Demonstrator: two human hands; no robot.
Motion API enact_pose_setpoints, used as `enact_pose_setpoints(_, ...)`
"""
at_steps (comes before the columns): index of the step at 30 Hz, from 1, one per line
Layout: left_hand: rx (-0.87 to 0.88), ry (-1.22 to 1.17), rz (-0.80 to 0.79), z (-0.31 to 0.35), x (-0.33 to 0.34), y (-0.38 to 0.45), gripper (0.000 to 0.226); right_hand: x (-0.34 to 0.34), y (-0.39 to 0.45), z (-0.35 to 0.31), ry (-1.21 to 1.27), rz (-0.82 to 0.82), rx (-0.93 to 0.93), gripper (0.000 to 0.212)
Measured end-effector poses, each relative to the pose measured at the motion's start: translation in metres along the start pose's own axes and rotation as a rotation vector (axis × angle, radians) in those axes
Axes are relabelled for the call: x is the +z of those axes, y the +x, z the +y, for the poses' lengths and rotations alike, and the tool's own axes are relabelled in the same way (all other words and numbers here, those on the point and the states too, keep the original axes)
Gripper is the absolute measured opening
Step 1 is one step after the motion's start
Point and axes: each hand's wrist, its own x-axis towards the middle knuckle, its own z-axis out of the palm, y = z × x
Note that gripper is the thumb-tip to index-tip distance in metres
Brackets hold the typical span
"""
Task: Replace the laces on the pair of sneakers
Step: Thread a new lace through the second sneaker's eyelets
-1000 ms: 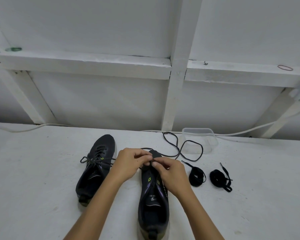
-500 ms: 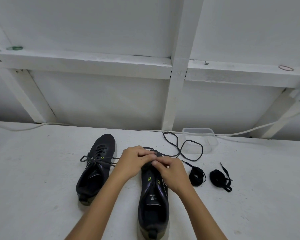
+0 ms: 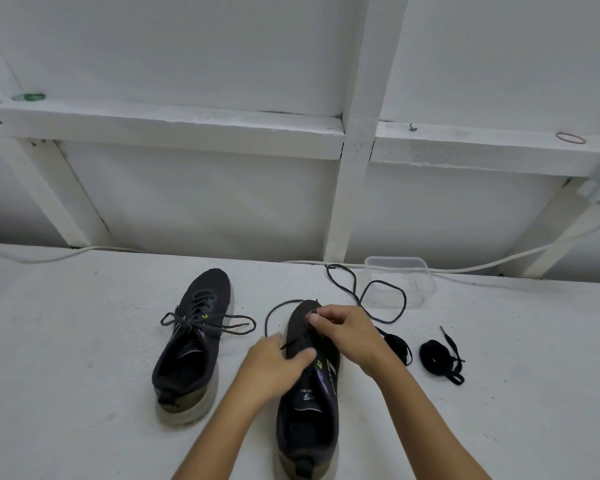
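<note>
**One head view, looking forward and down**

A single wide-angle camera rides on the person's head, close over the white painted tabletop (image 3: 84, 341), facing the white braced wall panel (image 3: 205, 202) at the far side; forearms enter from the near edge.

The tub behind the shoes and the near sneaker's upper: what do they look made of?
Tub: likely clear plastic, slightly frosted; the surface shows through its walls. Near sneaker: dark matte upper, probably knit or mesh fabric, though the weave is too fine to confirm; sole looks like pale rubber or foam.

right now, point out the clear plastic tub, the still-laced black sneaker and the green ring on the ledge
clear plastic tub (image 3: 426, 278), head view, right wall
still-laced black sneaker (image 3: 211, 289), head view, toe
green ring (image 3: 28, 97), head view, its band
</note>
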Motion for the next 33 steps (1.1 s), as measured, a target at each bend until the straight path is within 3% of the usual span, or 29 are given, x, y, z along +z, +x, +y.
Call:
enact_pose_setpoints(2, -0.066, 0.057, 0.018, -0.001, 0.011, -0.008, 0.082, -0.005, 0.003, -0.004, -0.056, -0.019, 0.009, 0.009)
enact_pose_setpoints(5, -0.124, 0.155, 0.068, 0.005, 0.019, -0.011, 0.075, -0.008, 0.004, -0.009, -0.116, -0.034, 0.009, 0.01)
enact_pose_setpoints(9, -0.126, 0.034, -0.045, 0.01, 0.018, -0.012, 0.049, -0.006, 0.005, -0.01, -0.069, -0.065, 0.056, 0.013)
enact_pose_setpoints(13, -0.081, 0.04, -0.029, 0.017, 0.016, -0.004, 0.022, 0.002, 0.01, -0.013, -0.015, -0.068, 0.081, 0.018)
enact_pose_setpoints(17, -0.107, 0.03, -0.002, 0.017, 0.007, 0.012, 0.038, 0.003, 0.018, -0.023, -0.048, -0.047, 0.043, 0.018)
enact_pose_setpoints(22, -0.13, 0.158, -0.011, 0.02, 0.017, 0.026, 0.083, 0.007, 0.024, -0.029, -0.178, -0.053, 0.005, 0.023)
enact_pose_setpoints(25, -0.127, 0.201, -0.008, 0.017, 0.022, 0.029, 0.074, 0.005, 0.027, -0.033, -0.182, -0.033, -0.012, 0.03)
enact_pose_setpoints(28, -0.136, 0.202, -0.02, 0.015, 0.021, 0.032, 0.063, 0.005, 0.029, -0.049, -0.013, 0.057, -0.077, 0.028)
enact_pose_setpoints(33, -0.119, 0.191, -0.034, 0.013, 0.021, 0.033, 0.079, -0.015, 0.036, -0.105, 0.637, 0.068, -0.266, 0.024)
